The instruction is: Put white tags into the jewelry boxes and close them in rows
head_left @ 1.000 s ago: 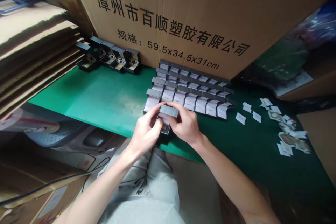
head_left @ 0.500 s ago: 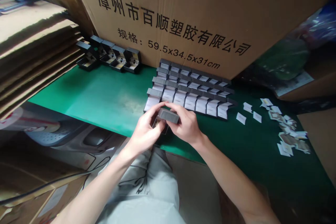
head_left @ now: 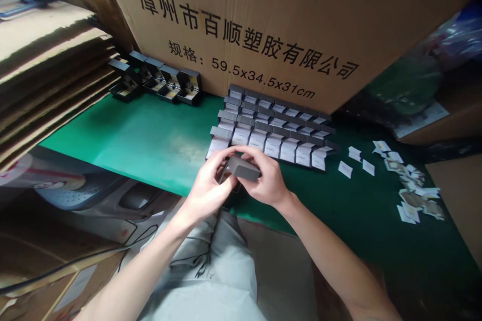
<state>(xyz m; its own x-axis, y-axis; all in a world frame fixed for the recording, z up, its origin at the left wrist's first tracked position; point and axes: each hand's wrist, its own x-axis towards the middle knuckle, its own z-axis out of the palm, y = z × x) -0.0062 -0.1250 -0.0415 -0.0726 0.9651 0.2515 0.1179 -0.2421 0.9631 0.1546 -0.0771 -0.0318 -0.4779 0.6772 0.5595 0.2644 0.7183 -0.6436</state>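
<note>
Both my hands are wrapped round one small dark box [head_left: 244,168] near the front edge of the green table [head_left: 158,145]. My left hand [head_left: 211,180] grips its left side, with the thumb at the front. On the right side, the fingers of my right hand [head_left: 267,175] are curled round the box. Its inside is mostly hidden by my fingers. Just beyond my hands stand rows of open dark boxes [head_left: 288,150] with white inserts. Several open boxes [head_left: 190,88] without white inserts stand at the back left.
A large printed carton [head_left: 233,15] rises behind the table. Flattened cardboard [head_left: 56,60] is stacked at the left. Folded white papers [head_left: 414,185] lie scattered at the right, with a few single ones [head_left: 345,169] nearer the boxes.
The dark box has tilted and turned slightly between my hands, its near end shifting a little to the right. Both hands have kept their hold.
</note>
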